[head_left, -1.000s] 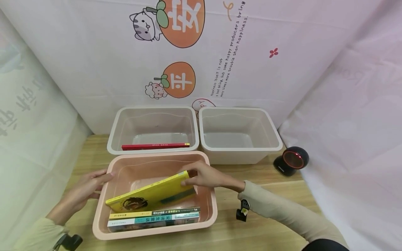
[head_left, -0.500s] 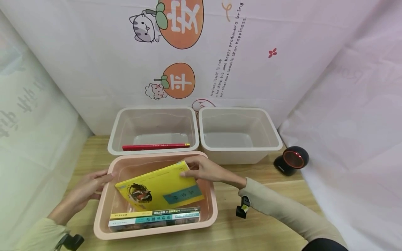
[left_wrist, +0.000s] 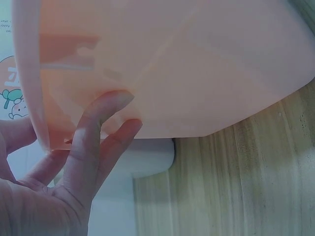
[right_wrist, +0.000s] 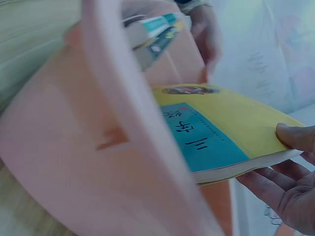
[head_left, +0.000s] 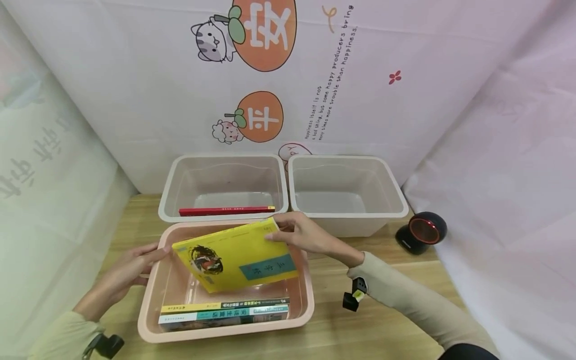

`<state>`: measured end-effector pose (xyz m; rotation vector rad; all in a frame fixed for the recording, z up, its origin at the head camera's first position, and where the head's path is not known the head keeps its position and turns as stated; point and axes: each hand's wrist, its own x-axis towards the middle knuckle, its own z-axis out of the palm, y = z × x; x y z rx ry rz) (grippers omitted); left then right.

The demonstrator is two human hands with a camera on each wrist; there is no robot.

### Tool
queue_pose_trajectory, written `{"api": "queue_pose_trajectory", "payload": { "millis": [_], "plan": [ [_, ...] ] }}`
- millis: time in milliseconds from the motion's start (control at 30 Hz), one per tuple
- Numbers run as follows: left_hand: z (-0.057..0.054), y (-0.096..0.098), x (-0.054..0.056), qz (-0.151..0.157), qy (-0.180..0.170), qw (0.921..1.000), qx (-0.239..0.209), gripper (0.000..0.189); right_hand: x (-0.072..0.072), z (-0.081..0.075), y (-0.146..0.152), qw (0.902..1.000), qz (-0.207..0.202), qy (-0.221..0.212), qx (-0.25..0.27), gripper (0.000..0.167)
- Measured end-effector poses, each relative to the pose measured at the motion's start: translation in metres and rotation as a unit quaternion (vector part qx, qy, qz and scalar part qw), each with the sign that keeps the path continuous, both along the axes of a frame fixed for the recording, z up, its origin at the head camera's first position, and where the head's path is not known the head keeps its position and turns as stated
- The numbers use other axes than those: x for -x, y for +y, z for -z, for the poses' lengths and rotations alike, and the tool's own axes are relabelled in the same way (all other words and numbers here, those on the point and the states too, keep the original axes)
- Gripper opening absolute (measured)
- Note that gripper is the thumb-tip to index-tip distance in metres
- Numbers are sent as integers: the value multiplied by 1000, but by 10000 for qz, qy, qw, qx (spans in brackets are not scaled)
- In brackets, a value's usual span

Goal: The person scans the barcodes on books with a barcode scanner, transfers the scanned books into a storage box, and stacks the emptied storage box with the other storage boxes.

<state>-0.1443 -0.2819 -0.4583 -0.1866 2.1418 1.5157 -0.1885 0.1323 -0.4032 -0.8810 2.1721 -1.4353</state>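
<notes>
My right hand (head_left: pixel 306 232) pinches the upper right corner of a yellow book (head_left: pixel 252 250), thumb on the cover and fingers behind it. The book tilts inside the pink bin (head_left: pixel 147 300), its cover with a blue label facing me in the head view. In the right wrist view the thumb and fingers grip the yellow book (right_wrist: pixel 246 123) at its edge. My left hand (head_left: pixel 128 272) holds the pink bin's left rim; the left wrist view shows its fingers against the bin's outer wall (left_wrist: pixel 197 78). Several books (head_left: pixel 225 314) stand spine up along the bin's near side.
Behind the pink bin stand two pale bins: the left one (head_left: pixel 166 200) has a red book (head_left: pixel 227 211) inside, and the right one (head_left: pixel 346 216) is beside it. A small black device (head_left: pixel 420 232) sits on the wooden table (head_left: pixel 387 320) at the right.
The yellow book has been raised by my right hand, up and slightly right, and its cover has turned toward view. My left hand keeps its hold on the bin rim.
</notes>
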Motion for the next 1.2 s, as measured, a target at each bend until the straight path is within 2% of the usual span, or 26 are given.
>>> {"api": "queue_pose_trajectory", "payload": {
  "millis": [200, 400, 533, 800, 933, 1067, 1200],
  "plan": [
    [-1, 1, 3, 61, -53, 10000, 42, 80, 2, -21, 8, 9996, 281, 48, 90, 30],
    [-1, -1, 4, 232, -231, 9995, -34, 85, 7, -37, 18, 9972, 535, 393, 342, 28],
    [-2, -4, 6, 394, -343, 9986, -119, 86, 10, -50, 31, 9941, 823, 645, 282, 26],
    [-3, -8, 8, 647, -495, 9959, -406, 85, 8, -74, 67, 9821, 1626, 955, -28, 22],
    [-2, -17, 11, 844, -504, 9930, -658, 83, 5, -83, 84, 9759, 1859, 1140, -109, 22],
    [-2, -26, 16, 876, -587, 9896, -977, 79, 0, -90, 105, 9705, 2014, 1319, -152, 19],
    [-1, -28, 19, 939, -626, 9868, -1162, 78, -8, -98, 126, 9649, 2293, 1280, 14, 19]
  ]
}}
